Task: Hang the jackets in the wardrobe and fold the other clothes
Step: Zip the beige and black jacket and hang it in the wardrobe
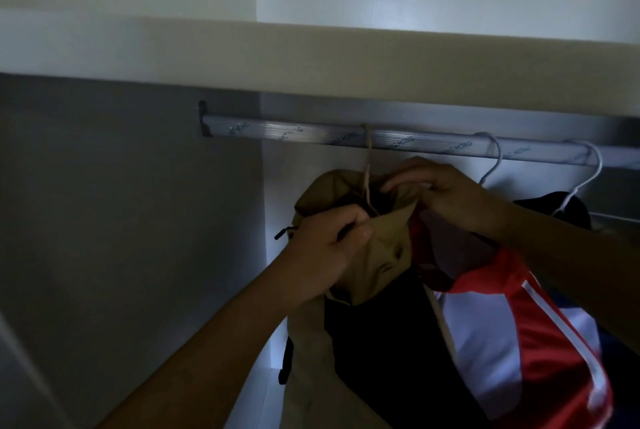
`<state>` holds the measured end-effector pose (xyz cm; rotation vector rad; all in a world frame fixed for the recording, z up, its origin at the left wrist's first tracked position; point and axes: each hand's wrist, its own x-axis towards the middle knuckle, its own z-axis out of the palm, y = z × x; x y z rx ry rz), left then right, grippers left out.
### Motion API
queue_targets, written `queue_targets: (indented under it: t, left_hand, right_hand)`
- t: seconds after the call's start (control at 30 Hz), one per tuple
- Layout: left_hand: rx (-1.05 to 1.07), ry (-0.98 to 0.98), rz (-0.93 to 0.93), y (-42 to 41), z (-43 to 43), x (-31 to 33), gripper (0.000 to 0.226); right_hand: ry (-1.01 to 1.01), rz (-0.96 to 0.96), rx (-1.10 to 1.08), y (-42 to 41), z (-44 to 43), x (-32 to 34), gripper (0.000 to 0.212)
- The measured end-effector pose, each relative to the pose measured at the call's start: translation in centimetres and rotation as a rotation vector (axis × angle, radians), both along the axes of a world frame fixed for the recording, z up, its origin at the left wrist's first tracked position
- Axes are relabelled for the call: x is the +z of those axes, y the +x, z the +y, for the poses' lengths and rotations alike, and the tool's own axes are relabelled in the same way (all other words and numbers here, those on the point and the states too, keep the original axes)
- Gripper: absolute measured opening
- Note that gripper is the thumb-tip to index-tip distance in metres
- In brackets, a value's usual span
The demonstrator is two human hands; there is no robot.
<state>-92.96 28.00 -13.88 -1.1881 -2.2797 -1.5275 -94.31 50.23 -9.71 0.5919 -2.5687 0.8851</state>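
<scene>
the tan jacket [377, 255] hangs straight down under the rail [277, 133], its collar clamped by fingers of the left hand [329, 252] low and the right hand [446, 193] higher.

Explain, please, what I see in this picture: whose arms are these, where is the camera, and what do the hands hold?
There is no machine here. A person wears one camera on the head, so you look along their own arms into a wardrobe. The left hand grips the collar of a tan jacket. The right hand pinches the same collar near the hanger hook, which sits over the metal rail. Beside it hangs a red and white jacket. Further right are white hangers.
</scene>
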Motion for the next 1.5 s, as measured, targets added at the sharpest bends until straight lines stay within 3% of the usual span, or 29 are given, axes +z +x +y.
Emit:
queue_targets:
  t: [0.07,0.13,0.2,0.27,0.33,0.4,0.47,0.53,0.57,0.63,0.7,0.83,1.0,1.2,1.23,1.3,1.37,1.5]
  left_hand:
    - [-0.023,0.002,-0.063,0.2,-0.1,0.0,0.025]
    - [-0.021,-0.007,-0.079,0.2,-0.3,-0.1,0.026]
    - [-0.017,-0.011,-0.021,0.2,-0.6,-0.3,0.026]
    - [-0.028,-0.011,0.068,0.4,-0.7,-0.8,0.022]
    - [-0.033,-0.011,0.125,0.8,-0.6,-1.4,0.020]
    - [-0.014,0.020,0.128,0.9,-0.5,-1.7,0.022]
    - [0.020,0.053,0.111,0.6,-0.7,-1.7,0.024]
    - [0.036,0.059,0.115,0.4,-0.8,-1.7,0.021]
    - [0.036,0.053,0.121,0.4,-0.7,-1.7,0.020]
    - [0.025,0.041,0.122,0.4,-0.7,-1.7,0.018]
    - [0.033,0.039,0.121,0.2,-0.8,-1.8,0.018]
    - [0.138,0.107,0.092,-0.8,-1.4,-1.8,0.025]
    - [0.114,0.146,0.089,-0.8,-2.0,-1.6,0.028]
    - [0.006,0.144,0.098,-0.2,-1.7,-1.4,0.020]
    - [-0.003,0.132,0.102,-0.2,-1.6,-1.3,0.021]
    - [0.002,0.138,0.092,-0.3,-1.7,-0.9,0.019]
    - [0.013,0.189,0.044,-0.6,-2.3,-0.6,0.021]
    - [-0.016,0.249,-0.048,-0.4,-3.1,-0.2,0.026]
  right_hand:
    - [0.011,-0.123,0.062,0.6,-0.1,0.6,0.020]
    - [0.104,-0.125,0.035,1.1,0.0,1.3,0.015]
    - [0.463,0.035,-0.046,1.2,-0.1,2.0,0.029]
    - [0.780,0.034,-0.093,0.7,-0.4,2.0,0.026]
    - [0.839,-0.046,-0.149,0.4,-1.0,1.8,0.018]
    - [0.615,-0.054,-0.185,0.1,-2.0,1.3,0.021]
    - [0.202,-0.061,-0.288,-0.7,-3.0,0.9,0.029]
    - [-0.179,-0.228,-0.395,-1.5,-4.5,0.5,0.029]
    - [-0.249,-0.334,-0.434,-2.0,-5.1,0.3,0.031]
    - [-0.173,-0.412,-0.474,-2.9,-5.6,0.1,0.034]
    - [-0.106,-0.351,-0.562,-3.5,-5.9,0.1,0.029]
    - [-0.399,-0.184,-0.743,-4.2,-5.5,-0.2,0.031]
    - [-0.686,-0.296,-0.761,-4.8,-5.2,0.0,0.033]
    - [-0.287,-0.314,-0.546,-4.3,-5.6,1.0,0.025]
    - [-0.135,-0.292,-0.539,-4.4,-6.0,0.8,0.023]
    - [-0.083,-0.247,-0.634,-5.0,-6.4,0.6,0.023]
    - [-0.279,-0.272,-0.772,-4.9,-6.4,0.3,0.019]
    - [-0.508,-0.433,-0.783,-4.6,-6.6,0.3,0.027]
